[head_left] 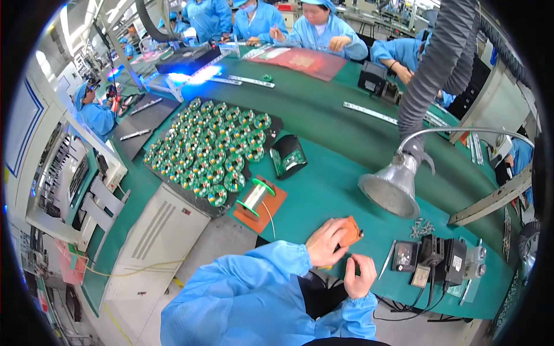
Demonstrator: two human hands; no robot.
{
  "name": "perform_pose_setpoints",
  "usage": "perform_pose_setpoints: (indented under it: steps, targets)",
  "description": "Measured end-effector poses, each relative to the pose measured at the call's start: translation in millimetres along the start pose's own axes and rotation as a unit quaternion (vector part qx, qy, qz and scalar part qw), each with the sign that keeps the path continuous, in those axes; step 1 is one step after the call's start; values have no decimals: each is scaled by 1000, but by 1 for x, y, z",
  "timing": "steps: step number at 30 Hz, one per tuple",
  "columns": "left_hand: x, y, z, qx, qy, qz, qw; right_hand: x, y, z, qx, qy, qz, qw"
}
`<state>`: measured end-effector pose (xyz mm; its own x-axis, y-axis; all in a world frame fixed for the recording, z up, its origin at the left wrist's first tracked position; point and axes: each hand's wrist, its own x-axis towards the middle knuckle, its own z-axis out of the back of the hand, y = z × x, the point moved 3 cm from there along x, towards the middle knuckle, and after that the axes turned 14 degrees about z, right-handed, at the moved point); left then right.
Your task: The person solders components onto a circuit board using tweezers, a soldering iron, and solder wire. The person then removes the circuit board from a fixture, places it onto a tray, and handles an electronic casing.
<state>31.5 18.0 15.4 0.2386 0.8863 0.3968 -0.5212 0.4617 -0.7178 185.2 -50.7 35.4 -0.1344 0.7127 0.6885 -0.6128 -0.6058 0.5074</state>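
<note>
At the near edge of the green bench, my left hand (326, 243) lies with bent fingers over a small orange-brown block (350, 232), holding it down; a dark bit shows at the block's right end. My right hand (359, 278) is just to the right and nearer, its fingers curled toward the thumb. Whatever those fingers may hold is hidden. A thin tweezers-like tool (387, 259) rests on the bench right of that hand. Left of my left hand, a spool of solder wire (255, 198) with green ends stands on a brown board (277, 209), its loose wire trailing nearer.
Many round green circuit boards (216, 147) cover a dark mat at left, beside a black box (288, 157) holding boards. A metal fume hood (392, 187) hangs over the bench. Small metal parts (423, 228) and a soldering station (450, 259) are at right. Co-workers (323, 32) sit across.
</note>
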Motion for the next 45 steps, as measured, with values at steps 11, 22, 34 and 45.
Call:
perform_pose_setpoints:
  steps: [11,22,34,45]
  targets:
    - [-7,-6,-6,-7,15,9,1000,-30,-11,6,3,-91,-40,995]
    - [-7,21,-17,-90,-36,68,993,-22,-17,2,-17,-66,-29,997]
    - [-15,22,-22,-68,-74,35,994,-32,-14,1,2,-50,-1,999]
    - [-17,12,1,-73,-39,126,989,-2,-14,-14,-119,67,-10,991]
